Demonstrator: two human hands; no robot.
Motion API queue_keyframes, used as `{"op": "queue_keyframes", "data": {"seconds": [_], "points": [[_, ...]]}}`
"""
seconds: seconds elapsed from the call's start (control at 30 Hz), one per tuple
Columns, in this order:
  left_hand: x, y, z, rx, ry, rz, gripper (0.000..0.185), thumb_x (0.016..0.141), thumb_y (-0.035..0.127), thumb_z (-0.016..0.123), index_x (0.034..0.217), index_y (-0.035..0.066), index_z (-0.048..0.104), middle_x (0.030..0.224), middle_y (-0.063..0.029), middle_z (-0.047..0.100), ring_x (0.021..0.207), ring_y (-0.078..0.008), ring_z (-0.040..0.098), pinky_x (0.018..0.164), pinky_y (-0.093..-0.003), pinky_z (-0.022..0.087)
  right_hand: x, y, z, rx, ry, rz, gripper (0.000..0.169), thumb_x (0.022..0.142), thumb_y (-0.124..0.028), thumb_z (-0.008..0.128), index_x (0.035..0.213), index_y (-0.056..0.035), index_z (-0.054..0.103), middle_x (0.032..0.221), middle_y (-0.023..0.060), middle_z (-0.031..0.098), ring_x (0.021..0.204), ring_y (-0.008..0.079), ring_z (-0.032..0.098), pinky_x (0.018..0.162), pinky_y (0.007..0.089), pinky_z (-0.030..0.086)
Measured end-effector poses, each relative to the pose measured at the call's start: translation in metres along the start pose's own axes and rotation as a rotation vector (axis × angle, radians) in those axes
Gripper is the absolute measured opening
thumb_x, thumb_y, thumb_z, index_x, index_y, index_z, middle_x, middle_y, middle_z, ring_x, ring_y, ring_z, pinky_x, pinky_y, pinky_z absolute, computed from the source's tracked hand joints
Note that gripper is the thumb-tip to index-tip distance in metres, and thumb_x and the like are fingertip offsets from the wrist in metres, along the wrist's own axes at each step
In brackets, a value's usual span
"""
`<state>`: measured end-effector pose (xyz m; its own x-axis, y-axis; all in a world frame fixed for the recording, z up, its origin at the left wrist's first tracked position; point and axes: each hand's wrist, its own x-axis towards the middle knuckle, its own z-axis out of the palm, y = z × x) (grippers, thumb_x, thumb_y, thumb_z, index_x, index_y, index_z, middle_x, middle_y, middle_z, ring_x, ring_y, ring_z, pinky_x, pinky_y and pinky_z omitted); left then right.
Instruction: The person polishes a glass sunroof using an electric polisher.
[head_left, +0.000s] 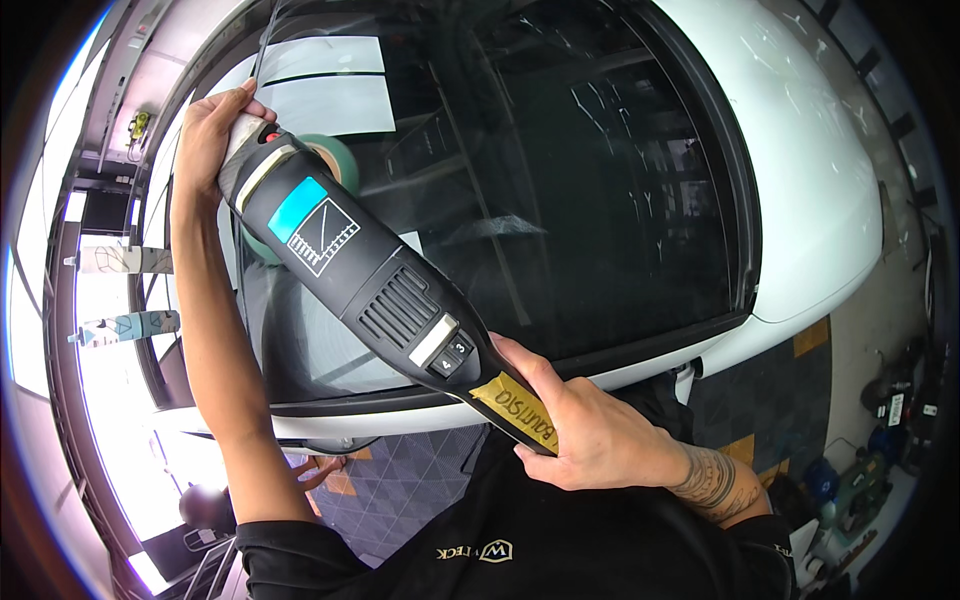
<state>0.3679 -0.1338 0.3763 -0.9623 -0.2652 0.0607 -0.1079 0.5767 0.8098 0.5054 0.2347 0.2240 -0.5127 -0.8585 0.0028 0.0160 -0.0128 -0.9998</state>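
A black rotary polisher (352, 262) with a green pad (337, 161) lies slantwise over the dark glass panel (540, 187) of a white car. My left hand (214, 139) grips the polisher's head at the upper left, beside a red button. Around the rear handle, which carries yellow tape with writing, my right hand (592, 435) is closed. The pad is partly hidden under the tool's body; whether it touches the glass cannot be told. Hazy, streaked residue (315, 352) shows on the glass near the pad. White sheets (330, 105) are at the glass's upper left.
White bodywork (810, 150) curves round the glass on the right. Two patterned bottles (127, 328) appear beyond my left forearm. Another person (206, 506) is at the lower left. Equipment stands on the tiled floor (405, 480) side at the far right, including a blue object (821, 480).
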Motion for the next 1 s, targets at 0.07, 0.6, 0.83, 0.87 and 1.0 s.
{"op": "queue_keyframes", "data": {"seconds": [0.07,0.6,0.83,0.87,1.0], "points": [[0.001,-0.001,0.003,0.003,-0.016,-0.001,0.034,0.095,0.025,0.059,0.073,-0.001,0.066,0.071,-0.0118,0.068,0.053,-0.0118,0.06,0.052,-0.0233,0.049,-0.001,0.004,0.0,-0.022,0.013,-0.01,0.098,0.074,-0.003,0.065,0.151,-0.0047,0.005,0.06,0.021,0.059,0.059,0.0402,0.063,0.064,0.0487,0.05],[0.013,-0.003,0.022,-0.003,-0.118,0.015,0.033,0.094,0.027,0.062,0.075,0.001,0.066,0.073,-0.0106,0.069,0.056,-0.0111,0.062,0.055,-0.023,0.05,-0.012,0.006,-0.006,-0.007,0.046,0.048,0.097,0.074,-0.003,0.066,0.151,-0.0068,0.007,0.061,0.0211,0.06,0.057,0.0392,0.063,0.065,0.0477,0.051],[0.0,-0.003,-0.008,0.046,-0.03,-0.002,0.031,0.096,0.024,0.058,0.075,0.002,0.063,0.073,-0.0104,0.067,0.055,-0.012,0.062,0.054,-0.0237,0.052,-0.001,-0.001,-0.004,-0.047,0.005,0.023,0.097,0.073,-0.001,0.065,0.151,-0.0068,0.008,0.065,0.0231,0.06,0.061,0.0412,0.063,0.066,0.0485,0.05],[0.0,-0.005,-0.011,0.029,-0.038,-0.003,0.031,0.096,0.025,0.059,0.076,0.001,0.064,0.073,-0.0102,0.067,0.055,-0.0118,0.062,0.053,-0.0237,0.052,0.0,-0.002,-0.001,-0.051,0.005,0.018,0.097,0.073,-0.001,0.065,0.151,-0.0069,0.008,0.066,0.0234,0.061,0.062,0.0415,0.063,0.066,0.0487,0.05],[-0.006,-0.001,-0.012,0.059,-0.043,0.056,0.032,0.095,0.027,0.061,0.076,0.002,0.064,0.073,-0.0097,0.068,0.056,-0.011,0.062,0.053,-0.0229,0.051,0.0,-0.006,0.002,-0.051,0.013,0.017,0.096,0.074,-0.001,0.065,0.151,-0.007,0.008,0.068,0.0245,0.062,0.065,0.0426,0.064,0.068,0.0491,0.05]]}}
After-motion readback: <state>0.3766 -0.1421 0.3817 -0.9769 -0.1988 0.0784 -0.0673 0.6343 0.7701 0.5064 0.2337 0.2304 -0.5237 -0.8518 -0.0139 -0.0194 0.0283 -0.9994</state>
